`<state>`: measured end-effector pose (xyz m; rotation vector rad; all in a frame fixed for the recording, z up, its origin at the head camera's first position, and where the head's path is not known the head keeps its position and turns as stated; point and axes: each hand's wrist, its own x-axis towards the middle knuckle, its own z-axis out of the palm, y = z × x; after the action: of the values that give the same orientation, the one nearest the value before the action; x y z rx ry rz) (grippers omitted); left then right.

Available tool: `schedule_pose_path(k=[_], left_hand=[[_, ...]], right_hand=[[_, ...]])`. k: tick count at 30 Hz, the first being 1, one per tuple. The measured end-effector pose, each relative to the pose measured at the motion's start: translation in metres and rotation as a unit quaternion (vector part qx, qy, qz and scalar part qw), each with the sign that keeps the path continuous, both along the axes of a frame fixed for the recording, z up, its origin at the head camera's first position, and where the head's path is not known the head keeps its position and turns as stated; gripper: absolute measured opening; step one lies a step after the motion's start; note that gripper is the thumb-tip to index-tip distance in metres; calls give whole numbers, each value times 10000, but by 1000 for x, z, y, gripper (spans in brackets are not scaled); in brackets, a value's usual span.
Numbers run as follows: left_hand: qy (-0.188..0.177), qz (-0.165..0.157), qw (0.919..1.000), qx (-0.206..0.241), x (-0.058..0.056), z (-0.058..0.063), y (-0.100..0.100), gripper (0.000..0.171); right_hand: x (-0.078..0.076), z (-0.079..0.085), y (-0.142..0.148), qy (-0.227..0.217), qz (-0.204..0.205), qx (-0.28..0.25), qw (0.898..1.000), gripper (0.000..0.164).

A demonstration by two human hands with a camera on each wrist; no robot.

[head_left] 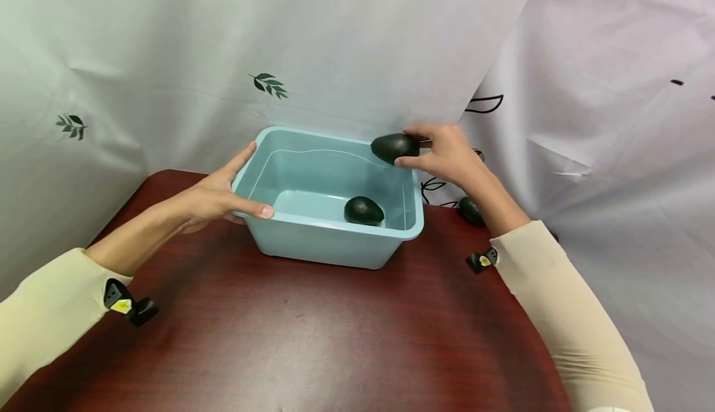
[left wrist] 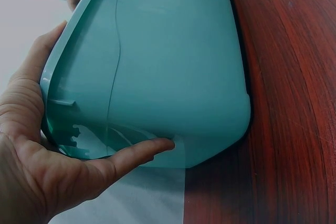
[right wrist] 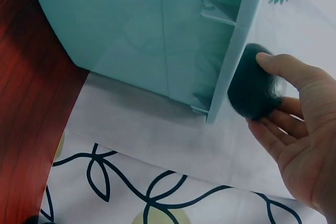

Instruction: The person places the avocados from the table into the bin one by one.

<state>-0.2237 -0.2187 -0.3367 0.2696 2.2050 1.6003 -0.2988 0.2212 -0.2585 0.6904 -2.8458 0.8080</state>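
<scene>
Head view: My left hand (head_left: 209,198) spreads across the left end of a pale blue bin (head_left: 318,244) on a reddish table (head_left: 335,337), thumb nearly straight over the near rim. My right hand (head_left: 444,154) pinches a dark avocado (head_left: 395,147) at the bin's far right corner. A 2nd avocado (head_left: 364,211) lies inside on the bin's floor; a 3rd avocado (head_left: 471,211) sits on the table to the right (partly hidden by my right arm (head_left: 494,192)).

Left wrist view: My thumb and index finger stand wide apart against the bin; I cannot tell how the other fingers lie.

Right wrist view: My thumb and curled fingers hold the avocado from opposite sides, just beside the rim.
</scene>
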Motion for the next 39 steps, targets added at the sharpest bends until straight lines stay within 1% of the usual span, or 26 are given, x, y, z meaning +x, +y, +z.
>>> schedule_pose_path(k=[5, 15, 28, 34, 39], left_hand=[[-14, 39, 10000, -34, 1, 1, 0, 141], [-17, 14, 10000, -28, 0, 1, 1, 140], [-54, 19, 9999, 137, -1, -1, 2, 141], [-38, -7, 9999, 108, -2, -2, 3, 141], [-27, -8, 10000, 90, -2, -3, 3, 141]], right_hand=[[0, 1, 1, -185, -140, 18, 9997, 66], [0, 1, 6, -314, -216, 127, 9992, 67], [2, -4, 15, -179, -251, 187, 9993, 64], [3, -4, 20, -279, -317, 199, 9989, 66], [4, -7, 26, -213, -382, 252, 9987, 65]])
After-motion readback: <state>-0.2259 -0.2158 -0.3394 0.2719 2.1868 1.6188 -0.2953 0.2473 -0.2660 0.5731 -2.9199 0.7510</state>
